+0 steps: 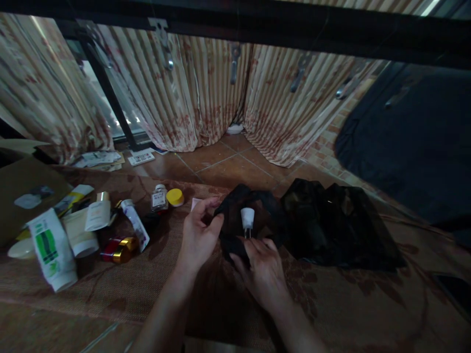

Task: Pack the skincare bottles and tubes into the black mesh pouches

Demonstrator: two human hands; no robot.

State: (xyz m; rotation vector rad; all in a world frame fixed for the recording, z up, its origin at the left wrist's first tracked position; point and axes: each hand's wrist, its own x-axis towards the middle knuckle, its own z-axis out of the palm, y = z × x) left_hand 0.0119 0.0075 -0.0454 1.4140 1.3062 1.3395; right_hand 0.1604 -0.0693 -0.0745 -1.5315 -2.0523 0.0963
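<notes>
A black plastic bag lies in front of me with its mouth spread. My left hand pinches the bag's left rim between thumb and fingers. My right hand is curled over the near rim, gripping the black plastic, and its fingertips are partly hidden. Just beyond those fingers, in the bag's mouth, a small item with a white tapered top and a shiny narrow part below shows. Whether the right fingers touch it I cannot tell. A pink slip sits behind my left hand.
Several tubes and bottles lie at left, among them a white-green tube and a red-gold container. A clear bottle and yellow lid stand nearer. Another black bag lies right, a dark flat device beyond. A dark bar crosses above.
</notes>
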